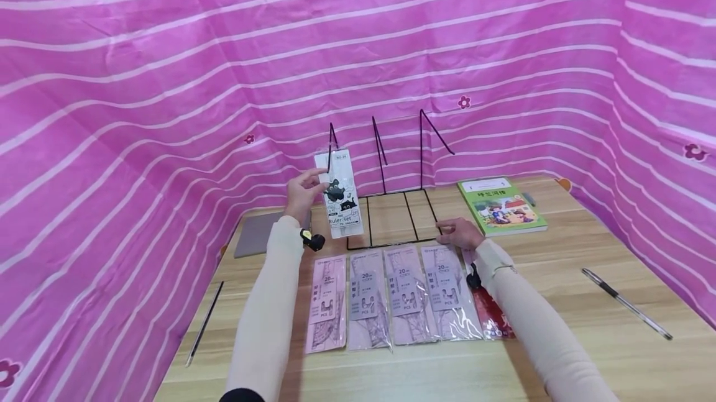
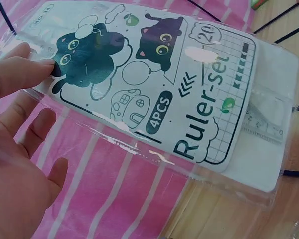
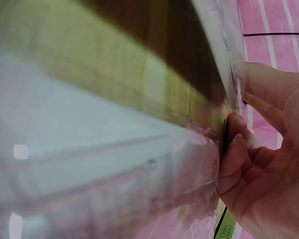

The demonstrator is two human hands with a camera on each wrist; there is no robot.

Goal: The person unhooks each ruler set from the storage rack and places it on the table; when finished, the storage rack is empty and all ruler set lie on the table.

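Observation:
My left hand (image 1: 302, 191) pinches the upper left edge of a clear-wrapped ruler set (image 1: 342, 203) printed with black cats. In the left wrist view, thumb and forefinger hold the ruler set (image 2: 124, 84) while the other fingers are loosely bent. The pack stands upright at the left end of a black wire rack (image 1: 421, 147), and one rack prong crosses its upper part. At the rack's front right corner, my right hand (image 1: 461, 232) grips the wire with bent fingers. A blurred plastic packet (image 3: 114, 169) fills much of the right wrist view.
Several pink-carded ruler packs (image 1: 404, 293) lie in a row before the rack. A red packet (image 1: 495, 315) is partly under the right forearm. A green book (image 1: 500, 206) lies right, a grey flat item (image 1: 254, 234) left. Pens (image 1: 626, 304) lie on both sides; striped pink cloth (image 1: 335, 35) surrounds the table.

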